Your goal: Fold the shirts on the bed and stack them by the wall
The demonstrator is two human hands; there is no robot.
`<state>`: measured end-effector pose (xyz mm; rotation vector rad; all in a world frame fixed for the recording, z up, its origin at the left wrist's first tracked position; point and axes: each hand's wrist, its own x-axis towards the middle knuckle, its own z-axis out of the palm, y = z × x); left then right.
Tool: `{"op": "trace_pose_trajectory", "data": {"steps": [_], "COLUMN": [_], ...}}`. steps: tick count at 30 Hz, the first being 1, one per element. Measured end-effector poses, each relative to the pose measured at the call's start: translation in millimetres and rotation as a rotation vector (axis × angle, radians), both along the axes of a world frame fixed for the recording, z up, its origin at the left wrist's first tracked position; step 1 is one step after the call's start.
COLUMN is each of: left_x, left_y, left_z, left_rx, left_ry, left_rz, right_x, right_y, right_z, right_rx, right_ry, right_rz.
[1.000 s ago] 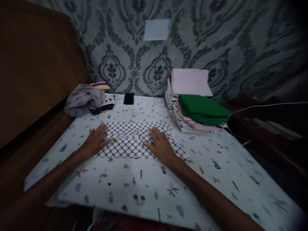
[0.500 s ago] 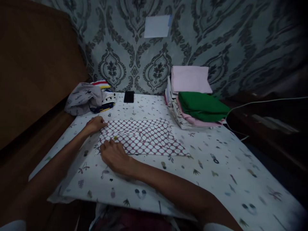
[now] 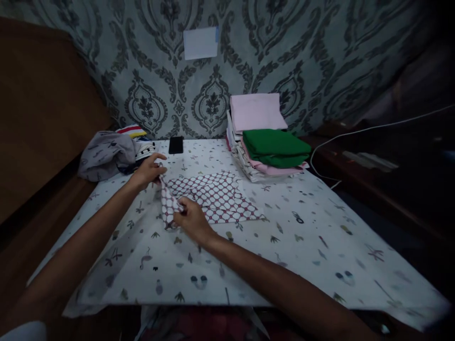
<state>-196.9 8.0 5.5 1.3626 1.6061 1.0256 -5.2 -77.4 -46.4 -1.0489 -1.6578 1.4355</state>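
A white cloth with a dark red lattice pattern [image 3: 227,196] lies on the table, its left end lifted and partly turned over. My left hand [image 3: 149,171] pinches the far corner of that raised end. Lower down, my right hand [image 3: 194,219] grips the near part of the same end between thumb and fingers. The rest of the cloth stays flat to the right, with a few wrinkles. Whether it is a garment or a plain piece of fabric I cannot tell.
Folded clothes stand at the back right, a green one [image 3: 275,148] and a pink one [image 3: 258,112] among them. A grey rumpled cloth [image 3: 104,154] sits at the back left. Near the wall lies a black phone [image 3: 176,145]. A white cable [image 3: 355,132] hangs at right.
Both hands have raised the cloth's left end off the table and brought it inward to the right. Before, the cloth lay flat. The view has also turned slightly to the right.
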Motion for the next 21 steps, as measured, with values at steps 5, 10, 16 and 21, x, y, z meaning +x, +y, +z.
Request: {"op": "trace_pose_trajectory", "data": {"steps": [5, 10, 16, 21], "left_x": [54, 74, 61, 59], "left_y": [23, 32, 23, -3], "left_z": [-20.9, -52.8, -55.1, -67.3], "left_rx": [-0.147, -0.182, -0.051, 0.386], "left_ry": [-0.088, -0.107, -0.071, 0.423], "left_rz": [-0.08, -0.089, -0.119, -0.334], "right_x": [37, 55, 57, 74], "right_y": [0, 3, 9, 4], "right_z": [-9.6, -9.1, -14.1, -1.3], "right_rx": [-0.38, -0.618, -0.65, -0.192], "right_ry": [0.222, 0.348, 0.289, -0.214], "right_rz": [-0.073, -0.093, -0.025, -0.05]}}
